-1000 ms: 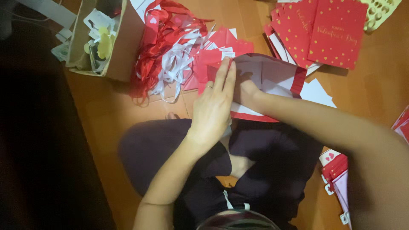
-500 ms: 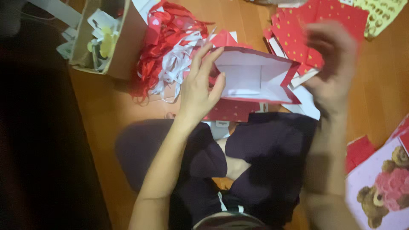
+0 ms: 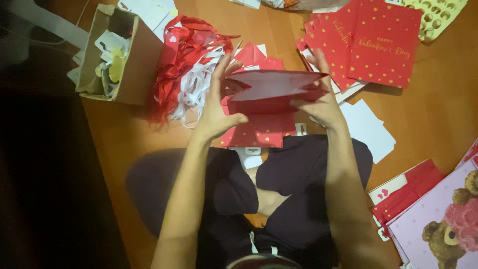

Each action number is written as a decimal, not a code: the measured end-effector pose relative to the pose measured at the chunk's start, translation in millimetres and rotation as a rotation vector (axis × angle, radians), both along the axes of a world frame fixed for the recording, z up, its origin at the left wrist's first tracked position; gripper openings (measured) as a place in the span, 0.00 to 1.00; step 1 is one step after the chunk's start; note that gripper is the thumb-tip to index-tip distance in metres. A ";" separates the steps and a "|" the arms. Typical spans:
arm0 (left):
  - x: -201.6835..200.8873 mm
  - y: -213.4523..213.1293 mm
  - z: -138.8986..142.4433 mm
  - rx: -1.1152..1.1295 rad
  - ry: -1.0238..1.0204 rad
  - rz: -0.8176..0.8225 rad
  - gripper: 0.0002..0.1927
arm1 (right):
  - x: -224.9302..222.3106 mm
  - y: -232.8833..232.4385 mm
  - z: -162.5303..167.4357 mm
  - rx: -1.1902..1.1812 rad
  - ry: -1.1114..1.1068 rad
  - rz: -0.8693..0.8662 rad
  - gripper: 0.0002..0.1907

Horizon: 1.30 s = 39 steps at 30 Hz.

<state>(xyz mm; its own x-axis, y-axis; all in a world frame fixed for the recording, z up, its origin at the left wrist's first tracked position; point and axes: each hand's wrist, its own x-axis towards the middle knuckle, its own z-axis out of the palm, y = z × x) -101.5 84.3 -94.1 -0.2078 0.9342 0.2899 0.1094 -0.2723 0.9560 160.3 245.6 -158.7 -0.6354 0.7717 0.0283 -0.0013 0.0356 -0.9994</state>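
A red paper gift bag [image 3: 271, 92] with a white inside is held up over my lap, its mouth spread apart. My left hand [image 3: 216, 102] grips the bag's left side with the fingers pointing up. My right hand [image 3: 321, 97] grips its right side. Below the bag lies a flat red sheet with gold hearts [image 3: 259, 132]. I sit cross-legged on a wooden floor [image 3: 129, 134] in dark clothes.
A heap of red and white ribbons [image 3: 191, 69] lies at the left, beside a cardboard box [image 3: 122, 55] of small items. Flat red gift bags [image 3: 368, 42] are stacked at the top right, white cards [image 3: 368, 129] beside my knee, teddy-bear bags [image 3: 448, 224] at the lower right.
The bag was pressed flat under both hands a second ago. Now it is lifted and spread apart, and my right hand has come back to grip its right side.
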 end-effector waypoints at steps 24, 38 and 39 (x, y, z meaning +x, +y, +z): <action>-7.1 30.9 -104.7 -0.437 -0.021 0.218 0.28 | -35.7 -10.6 -37.7 -0.382 -0.156 -0.056 0.34; 6.8 30.3 -79.7 -0.350 0.589 0.443 0.45 | -44.4 -0.9 -47.6 -0.087 -0.316 -0.164 0.14; 9.3 28.4 -82.9 -0.440 0.566 0.441 0.45 | -47.2 -0.4 -51.5 -0.126 -0.319 -0.170 0.14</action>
